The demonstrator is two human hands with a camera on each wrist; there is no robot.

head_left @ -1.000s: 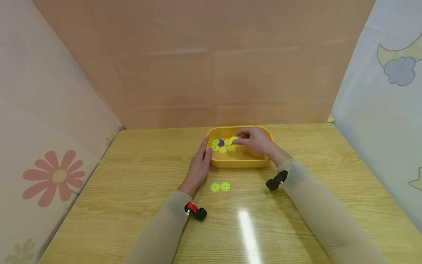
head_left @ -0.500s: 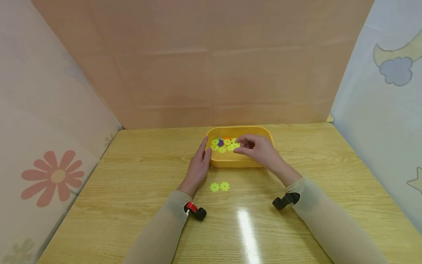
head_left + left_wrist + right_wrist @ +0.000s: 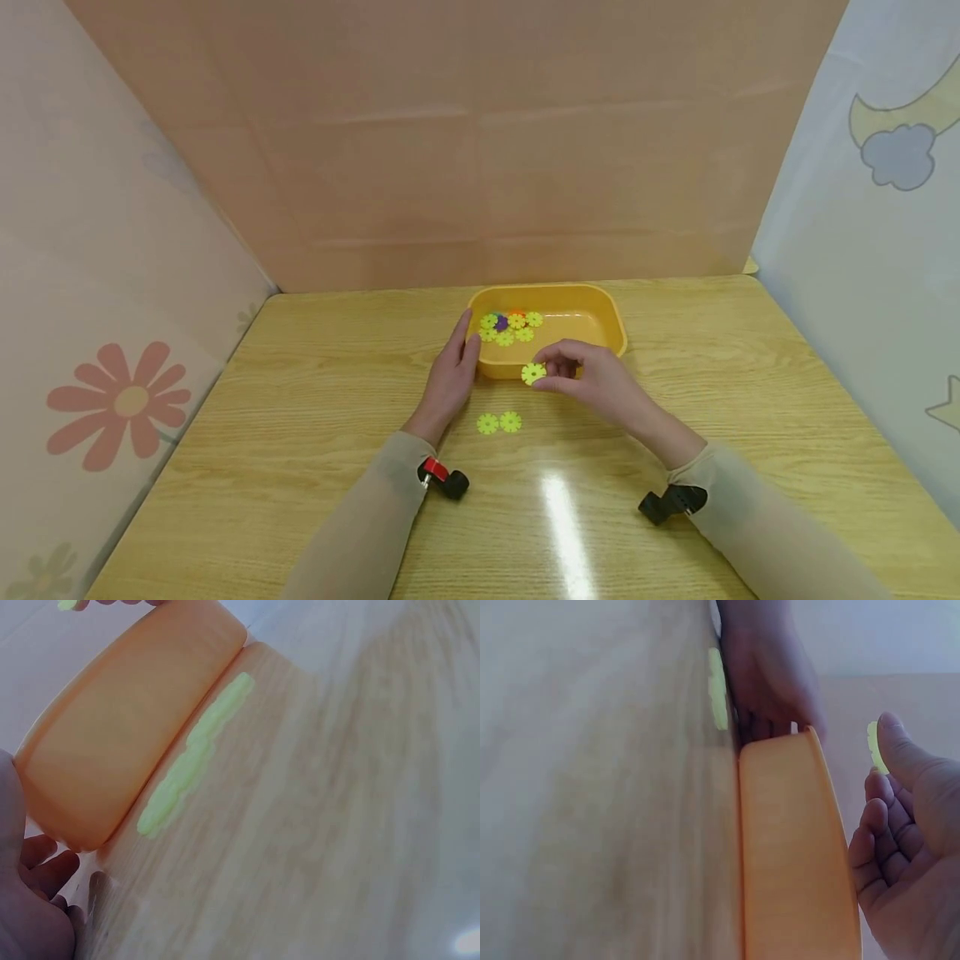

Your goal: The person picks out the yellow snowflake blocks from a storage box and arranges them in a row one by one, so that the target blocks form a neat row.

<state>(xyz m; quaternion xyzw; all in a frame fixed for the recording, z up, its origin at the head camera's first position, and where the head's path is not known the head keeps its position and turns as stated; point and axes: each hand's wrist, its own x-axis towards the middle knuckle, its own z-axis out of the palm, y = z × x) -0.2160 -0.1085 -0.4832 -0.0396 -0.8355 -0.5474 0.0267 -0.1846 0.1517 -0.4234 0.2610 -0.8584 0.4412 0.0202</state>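
Observation:
In the head view my right hand pinches a yellow-green flower-shaped plastic piece between thumb and fingertips. It hangs just above the near rim of a yellow tray. My left hand rests against the tray's left end, fingers fairly straight along the outer wall and thumb by the near corner. Several yellow-green flower pieces lie inside at the left, with a purple piece and a partly covered orange one. Two more yellow-green flower pieces lie side by side on the table before the tray.
The wooden table stretches out on both sides of the tray. A plain pinkish-brown backdrop rises behind it, and printed panels stand left and right. Each wrist carries a small black camera.
From inside the tray, my right hand has come back toward me past the near rim, bringing a yellow-green flower piece. My left hand has stayed at the tray's left end.

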